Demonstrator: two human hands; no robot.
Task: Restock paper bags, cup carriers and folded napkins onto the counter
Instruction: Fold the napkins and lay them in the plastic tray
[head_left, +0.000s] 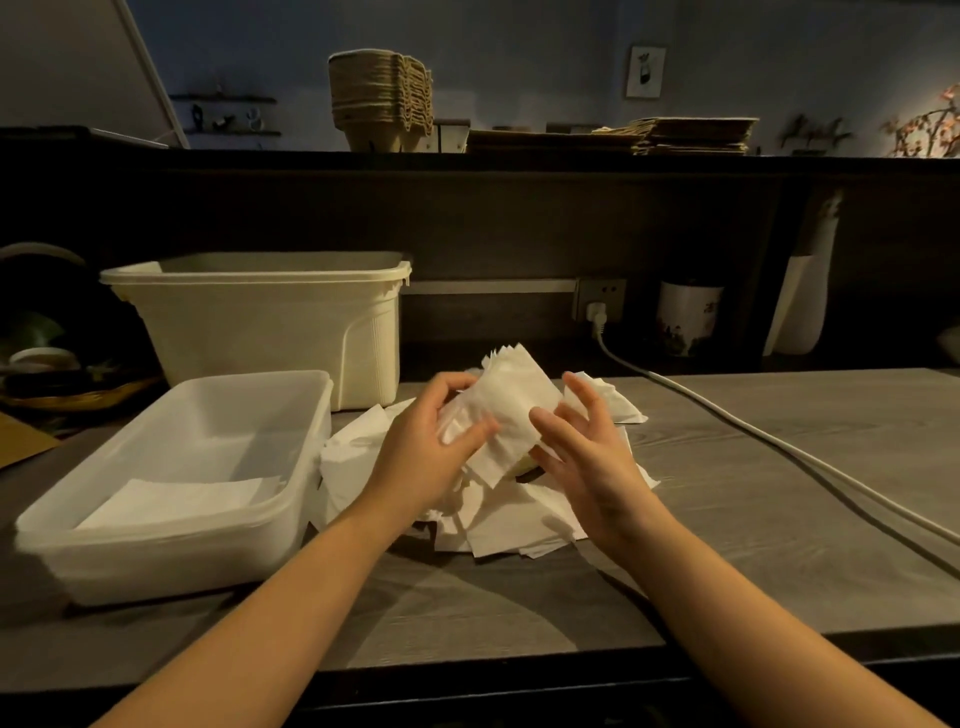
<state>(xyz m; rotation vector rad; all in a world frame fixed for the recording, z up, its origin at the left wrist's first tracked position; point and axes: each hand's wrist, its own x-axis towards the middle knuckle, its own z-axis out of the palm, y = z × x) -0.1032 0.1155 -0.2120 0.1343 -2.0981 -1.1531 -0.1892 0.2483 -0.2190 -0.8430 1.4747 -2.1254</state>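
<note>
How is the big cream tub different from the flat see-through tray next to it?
The cream tub is tall, deep and solid-coloured; the tray is low, wide and cloudy see-through. The tub stands behind the tray. A white napkin lies flat in the tray, while the tub's inside is hidden from here. Both are open-topped boxes with rounded corners.

napkins (511, 402): soft matt paper | tray (291, 499): translucent plastic | table (753, 493): matt woodgrain
</note>
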